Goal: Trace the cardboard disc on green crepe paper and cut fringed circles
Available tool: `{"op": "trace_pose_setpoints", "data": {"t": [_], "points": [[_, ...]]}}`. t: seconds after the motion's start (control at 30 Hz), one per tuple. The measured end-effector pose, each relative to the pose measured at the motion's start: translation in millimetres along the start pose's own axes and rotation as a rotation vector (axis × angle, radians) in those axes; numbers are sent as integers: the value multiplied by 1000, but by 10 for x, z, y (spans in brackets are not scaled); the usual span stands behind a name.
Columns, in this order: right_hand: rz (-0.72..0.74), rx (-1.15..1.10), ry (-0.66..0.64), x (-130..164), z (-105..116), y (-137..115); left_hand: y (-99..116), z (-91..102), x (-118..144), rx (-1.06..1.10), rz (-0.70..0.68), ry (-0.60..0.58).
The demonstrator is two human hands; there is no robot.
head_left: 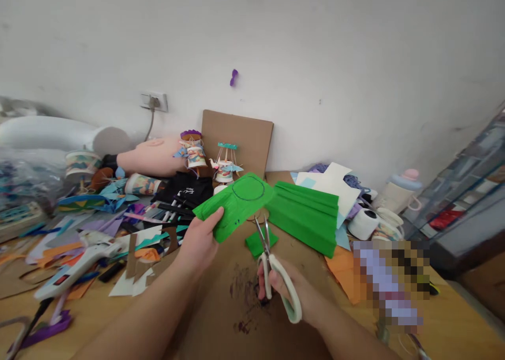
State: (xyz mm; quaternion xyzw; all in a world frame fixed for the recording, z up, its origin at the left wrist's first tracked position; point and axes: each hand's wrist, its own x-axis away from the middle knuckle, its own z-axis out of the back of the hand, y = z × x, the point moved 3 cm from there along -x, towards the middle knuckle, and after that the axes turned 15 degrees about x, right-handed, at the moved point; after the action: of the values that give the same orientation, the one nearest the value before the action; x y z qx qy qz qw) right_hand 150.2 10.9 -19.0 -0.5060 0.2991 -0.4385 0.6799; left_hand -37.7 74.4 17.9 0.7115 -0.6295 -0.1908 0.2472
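My left hand [202, 244] pinches the near left corner of a green crepe paper piece [236, 205], held up over the work board. A dark circle is drawn on the sheet's far part, with a few small marks lower down. In my right hand [282, 286] are scissors [267, 252] with pale handles, fingers through the loops, blades spread and pointing away from me. The blades are below and right of the held sheet, not touching it as far as I can see. Behind them lies a small green scrap [256, 242]. A larger folded green crepe sheet [302, 218] rests just right.
Brown cardboard [221, 307] with dark stains covers the table's middle. At left sit a hot glue gun [74, 268] and many paper scraps. Decorated paper cups [224, 171] stand behind, near an upright cardboard sheet [240, 139]. White thread [362, 224] and a bottle [398, 191] are at right.
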Motion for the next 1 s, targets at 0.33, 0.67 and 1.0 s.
{"op": "trace_pose_setpoints", "data": {"t": [0.33,0.67,1.0], "points": [[45,33,-42,42,-18,-126,-125,89,85,-254,90,-82],[26,59,-32,53,-9,-136,-125,85,99,-340,59,-125],[-45,-53,-25,24,-81,-31,-115,92,88,-348,35,-137]]}}
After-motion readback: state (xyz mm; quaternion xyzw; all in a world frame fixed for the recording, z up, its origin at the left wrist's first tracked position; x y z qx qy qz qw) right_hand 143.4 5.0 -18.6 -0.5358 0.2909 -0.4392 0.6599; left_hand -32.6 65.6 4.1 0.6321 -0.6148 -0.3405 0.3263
